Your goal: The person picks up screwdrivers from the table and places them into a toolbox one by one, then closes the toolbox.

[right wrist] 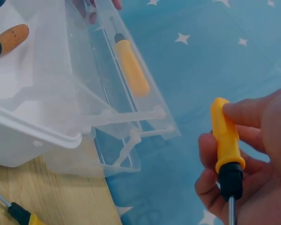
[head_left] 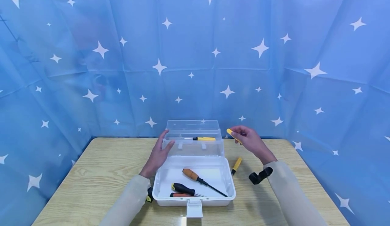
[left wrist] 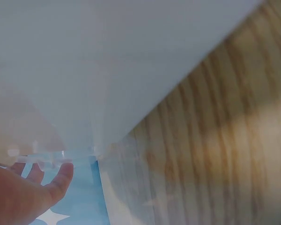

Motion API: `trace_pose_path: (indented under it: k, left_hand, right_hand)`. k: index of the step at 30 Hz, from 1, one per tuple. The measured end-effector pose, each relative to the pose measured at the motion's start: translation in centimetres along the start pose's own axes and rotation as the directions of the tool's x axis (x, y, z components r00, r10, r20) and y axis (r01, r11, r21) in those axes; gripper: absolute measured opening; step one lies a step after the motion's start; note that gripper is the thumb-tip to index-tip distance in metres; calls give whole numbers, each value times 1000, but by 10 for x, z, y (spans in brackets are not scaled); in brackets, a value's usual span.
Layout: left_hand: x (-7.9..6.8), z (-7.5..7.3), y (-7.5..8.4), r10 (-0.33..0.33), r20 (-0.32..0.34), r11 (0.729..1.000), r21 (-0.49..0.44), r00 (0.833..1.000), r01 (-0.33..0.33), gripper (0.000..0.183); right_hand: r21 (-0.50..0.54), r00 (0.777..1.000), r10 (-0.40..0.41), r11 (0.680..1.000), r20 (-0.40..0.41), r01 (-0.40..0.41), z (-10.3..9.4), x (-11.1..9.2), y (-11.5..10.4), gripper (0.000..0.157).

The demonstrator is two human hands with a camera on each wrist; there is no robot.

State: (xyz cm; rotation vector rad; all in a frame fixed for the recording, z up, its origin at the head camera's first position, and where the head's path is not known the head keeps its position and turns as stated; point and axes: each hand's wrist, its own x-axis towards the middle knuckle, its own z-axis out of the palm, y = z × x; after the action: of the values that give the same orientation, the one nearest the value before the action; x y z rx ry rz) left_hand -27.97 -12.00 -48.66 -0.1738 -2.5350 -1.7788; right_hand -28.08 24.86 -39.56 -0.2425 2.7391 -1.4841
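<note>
A white toolbox [head_left: 156,185] stands with its clear upper tray and lid [head_left: 192,124] raised at the back. My left hand [head_left: 158,154] grips the left end of the clear tray [head_left: 170,148], thumb in front and fingers behind. To the right of the tray, my right hand [head_left: 248,139] holds a yellow-handled screwdriver [right wrist: 226,136], its black collar and metal shaft pointing toward the wrist camera. Another yellow-handled screwdriver [head_left: 205,138] lies in the tray. In the box lie a wooden-handled screwdriver [head_left: 190,174], a black-and-yellow screwdriver [head_left: 182,188] and a red-handled tool [head_left: 179,195].
One more yellow screwdriver [head_left: 237,164] lies on the wood-grain table [head_left: 115,165], right of the box. A black and yellow item [head_left: 149,195] sits by the box's left side, partly behind the left sleeve. A blue star-patterned curtain [head_left: 195,50] hangs behind the table.
</note>
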Motion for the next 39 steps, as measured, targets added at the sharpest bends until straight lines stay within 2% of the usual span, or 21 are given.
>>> trace_pose_path:
  k: [25,35,39]
  left_hand:
    - [0,0,0,-5,-3,1000,-7,1000,5,66]
    - [1,0,0,1,1,1000,-13,1000,-1,68]
    - [1,0,0,9,-1,1000,-17,1000,-9,68]
  right_hand:
    - [-4,996,-58,998,63,58,16,12,-25,31]
    - [-21,987,-106,994,117,110,21,21,-43,32]
    - [-22,985,-103,994,136,107,24,26,-50,29]
